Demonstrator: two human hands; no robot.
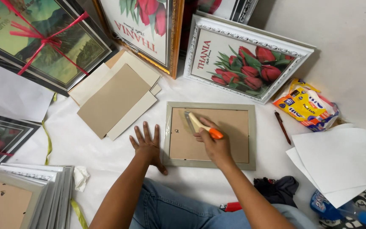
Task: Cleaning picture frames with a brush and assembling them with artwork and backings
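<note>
A grey picture frame (210, 106) lies face down on the white sheet, its brown backing board (229, 131) showing. My right hand (214, 146) grips a putty knife (198, 124) with an orange and cream handle, the blade resting on the upper left of the backing board. My left hand (148, 146) lies flat on the sheet with fingers spread, its thumb against the frame's left edge.
A pile of cardboard backing boards (115, 97) lies to the upper left. Framed tulip pictures (248, 59) lean against the wall. A stack of frames (30, 195) sits at the lower left. White paper sheets (339, 161), a pen (282, 126), a yellow packet (306, 106) and a dark cloth (276, 188) lie to the right.
</note>
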